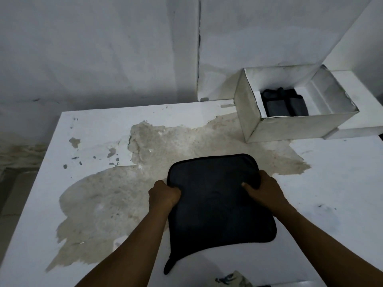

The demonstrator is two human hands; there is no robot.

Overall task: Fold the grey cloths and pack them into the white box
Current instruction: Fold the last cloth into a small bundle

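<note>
A dark grey cloth (215, 206) lies spread on the white table (331, 183), roughly square, with one corner trailing toward the near edge. My left hand (163, 196) grips its left edge, fingers curled around the hem. My right hand (263, 189) holds the right edge, thumb on top of the fabric. At the back right stands the open white box (290, 127). Folded grey cloths (284, 104) lie inside it on the bottom.
A large patch of peeled, bare brownish surface (124, 193) covers the table's middle and left. White walls close in behind and to the right. A white ledge (364, 112) runs beside the box. A patterned scrap (234, 280) shows at the bottom edge.
</note>
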